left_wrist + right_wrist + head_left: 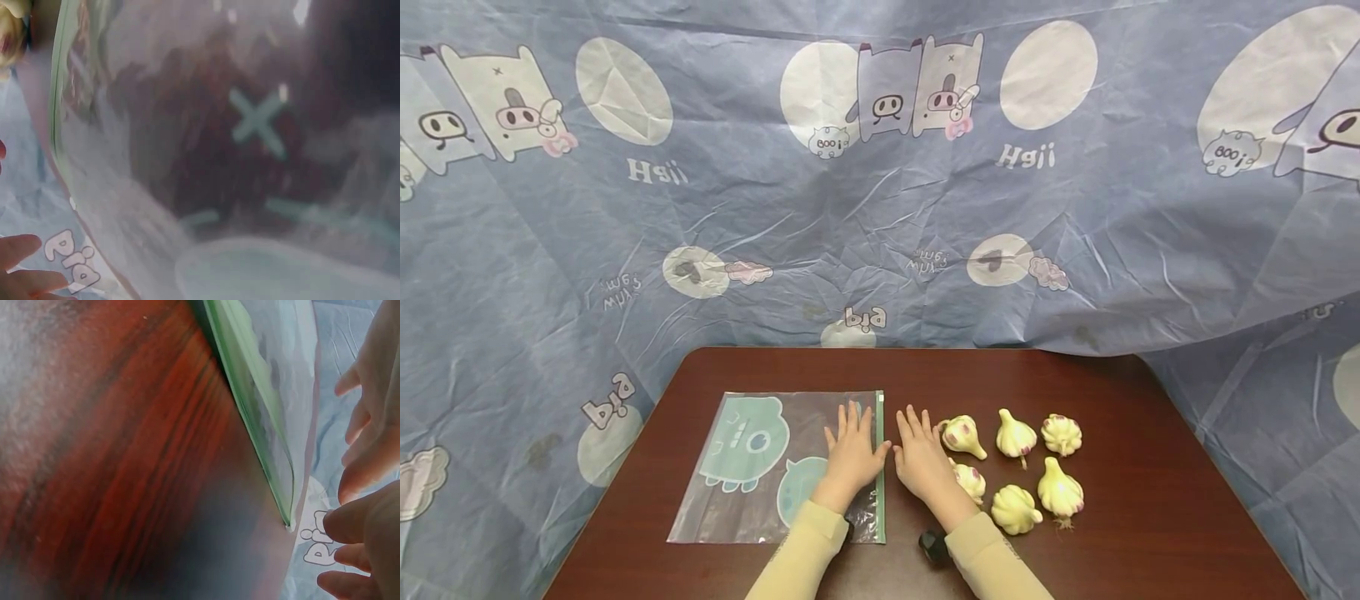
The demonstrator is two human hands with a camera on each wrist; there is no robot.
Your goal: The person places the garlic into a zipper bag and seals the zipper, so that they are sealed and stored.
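Note:
A clear zip bag (745, 521) printed with teal cartoon figures lies flat on the table, its green zip edge toward the right. Over that zip side my left hand (852, 457) is spread, fingers straight and pointing away from me. My right hand (922, 460) lies beside it, just right of the bag, fingers extended, holding nothing. Several garlic bulbs (1017, 435) sit to its right in two loose rows; the nearest bulb (970, 482) is partly hidden behind the hand. The right wrist view shows the green zip edge (253, 434) and fingers of both hands.
The dark red-brown wooden table (1120, 433) has rounded far corners. Behind and on both sides hangs a blue cloth (865, 208) with cartoon pigs, touching the table's far right edge. A dark wrist device (934, 546) shows at my right cuff.

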